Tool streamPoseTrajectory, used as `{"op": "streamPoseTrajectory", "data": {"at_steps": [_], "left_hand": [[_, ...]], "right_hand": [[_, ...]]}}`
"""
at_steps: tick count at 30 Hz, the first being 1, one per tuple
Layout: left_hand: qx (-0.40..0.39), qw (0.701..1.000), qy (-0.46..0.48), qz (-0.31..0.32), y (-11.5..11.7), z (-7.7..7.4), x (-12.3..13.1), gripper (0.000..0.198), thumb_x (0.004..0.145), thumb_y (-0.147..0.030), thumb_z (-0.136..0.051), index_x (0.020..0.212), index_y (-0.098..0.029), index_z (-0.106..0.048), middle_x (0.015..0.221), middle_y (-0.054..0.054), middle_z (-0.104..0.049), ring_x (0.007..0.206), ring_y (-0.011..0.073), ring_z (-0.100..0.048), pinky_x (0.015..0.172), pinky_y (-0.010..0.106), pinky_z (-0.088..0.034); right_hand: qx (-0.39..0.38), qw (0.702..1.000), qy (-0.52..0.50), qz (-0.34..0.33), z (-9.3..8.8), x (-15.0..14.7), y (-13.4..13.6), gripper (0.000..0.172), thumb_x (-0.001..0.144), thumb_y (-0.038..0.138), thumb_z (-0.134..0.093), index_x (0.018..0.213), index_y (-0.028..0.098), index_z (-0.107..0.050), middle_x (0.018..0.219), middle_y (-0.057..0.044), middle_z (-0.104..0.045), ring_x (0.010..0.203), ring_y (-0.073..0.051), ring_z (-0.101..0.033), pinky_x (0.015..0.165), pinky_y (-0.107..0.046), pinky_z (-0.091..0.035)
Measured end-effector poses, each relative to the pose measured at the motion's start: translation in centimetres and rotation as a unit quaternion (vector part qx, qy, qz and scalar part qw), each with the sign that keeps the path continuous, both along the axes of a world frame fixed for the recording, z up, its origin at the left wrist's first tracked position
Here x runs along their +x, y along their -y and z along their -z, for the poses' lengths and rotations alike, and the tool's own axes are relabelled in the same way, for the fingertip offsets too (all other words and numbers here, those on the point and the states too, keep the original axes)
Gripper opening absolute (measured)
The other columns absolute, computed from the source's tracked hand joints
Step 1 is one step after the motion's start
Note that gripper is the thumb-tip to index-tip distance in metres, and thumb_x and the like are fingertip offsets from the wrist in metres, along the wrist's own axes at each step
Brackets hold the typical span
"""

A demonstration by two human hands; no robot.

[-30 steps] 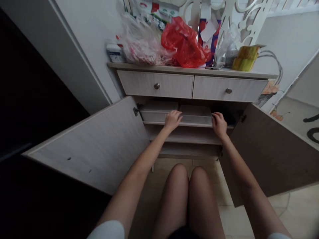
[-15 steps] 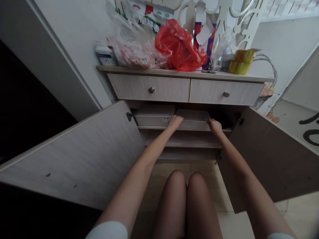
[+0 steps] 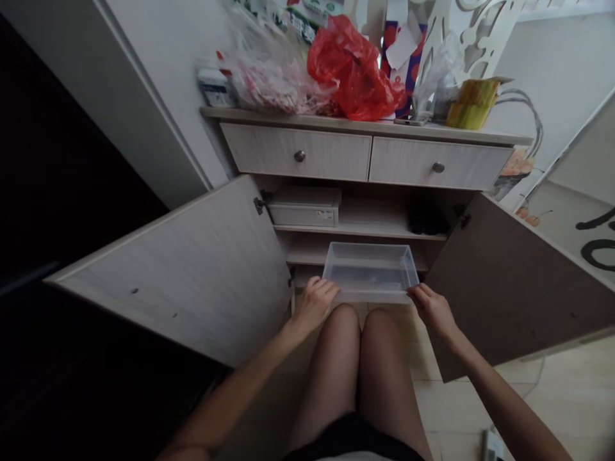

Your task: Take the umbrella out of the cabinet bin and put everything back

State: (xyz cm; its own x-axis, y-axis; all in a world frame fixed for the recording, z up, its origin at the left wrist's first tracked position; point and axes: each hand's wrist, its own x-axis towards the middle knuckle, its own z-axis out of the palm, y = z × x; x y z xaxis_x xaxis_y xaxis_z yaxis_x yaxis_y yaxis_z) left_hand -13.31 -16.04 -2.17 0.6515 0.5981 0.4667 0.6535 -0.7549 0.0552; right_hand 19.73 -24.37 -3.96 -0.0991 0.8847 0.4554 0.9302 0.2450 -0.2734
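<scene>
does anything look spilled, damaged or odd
Nothing looks spilled or damaged. The cabinet top looks cluttered, with a crumpled red bag slumped near its front edge. The clear tray, held by the left hand and right hand, shows no visible break.

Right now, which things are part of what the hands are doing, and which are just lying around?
Part of it:
clear tray, held at its near corners
left grip
right grip
open cabinet

Seemingly just lying around on top:
red plastic bag
see-through bag with pinkish contents
yellow container
</scene>
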Motion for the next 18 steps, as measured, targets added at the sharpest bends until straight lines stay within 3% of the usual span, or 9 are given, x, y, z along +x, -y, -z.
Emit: {"op": "streamPoseTrajectory", "data": {"at_steps": [6, 10, 13, 15, 18], "left_hand": [[-0.078, 0.996, 0.026, 0.022, 4.8, 4.3, -2.0, 0.027, 0.094, -0.012, -0.045, 0.091, -0.021, -0.070, 0.083, 0.007, -0.071, 0.082, 0.0216, -0.063, 0.085, 0.040, -0.045], [-0.133, 0.975, 0.175, -0.029, 5.1, 6.8, -1.8, 0.023, 0.094, -0.028, -0.049, 0.088, -0.023, -0.071, 0.085, 0.007, -0.071, 0.087, 0.0228, -0.066, 0.088, 0.042, -0.049], [-0.153, 0.911, 0.346, -0.161, 4.2, 8.7, -1.1, 0.031, 0.091, -0.042, -0.052, 0.106, -0.021, -0.069, 0.107, 0.013, -0.069, 0.110, 0.0276, -0.064, 0.098, 0.046, -0.049], [-0.226, 0.852, 0.419, -0.217, 3.6, 9.8, -0.6, 0.044, 0.087, -0.048, -0.054, 0.119, -0.020, -0.064, 0.123, 0.016, -0.065, 0.124, 0.0303, -0.058, 0.105, 0.049, -0.046], [-0.394, 0.778, 0.453, -0.185, 3.0, 10.5, -0.3, 0.052, 0.086, -0.050, -0.051, 0.129, -0.023, -0.061, 0.134, 0.013, -0.064, 0.132, 0.0296, -0.055, 0.110, 0.049, -0.043]], "right_hand": [[-0.074, 0.997, 0.029, -0.017, 3.7, -1.4, 4.3, 0.031, 0.101, 0.024, -0.038, 0.096, 0.023, -0.068, 0.091, -0.005, -0.070, 0.072, -0.016, -0.067, 0.058, -0.024, -0.040], [-0.113, 0.992, 0.051, -0.009, 4.1, -2.0, 4.8, 0.032, 0.101, 0.024, -0.038, 0.097, 0.024, -0.069, 0.094, -0.005, -0.071, 0.071, -0.017, -0.068, 0.056, -0.025, -0.040], [-0.151, 0.986, 0.075, -0.008, 3.2, -2.1, 4.8, 0.030, 0.100, 0.025, -0.041, 0.097, 0.026, -0.070, 0.094, -0.004, -0.071, 0.070, -0.017, -0.069, 0.056, -0.025, -0.040], [-0.171, 0.981, 0.078, -0.040, 1.9, -1.5, 4.3, 0.024, 0.098, 0.029, -0.049, 0.096, 0.028, -0.072, 0.095, -0.003, -0.072, 0.072, -0.018, -0.069, 0.058, -0.024, -0.042], [-0.137, 0.988, 0.030, -0.066, -0.9, 0.7, 1.1, 0.023, 0.091, 0.045, -0.060, 0.104, 0.030, -0.074, 0.103, -0.003, -0.071, 0.081, -0.018, -0.069, 0.066, -0.026, -0.047]]}}
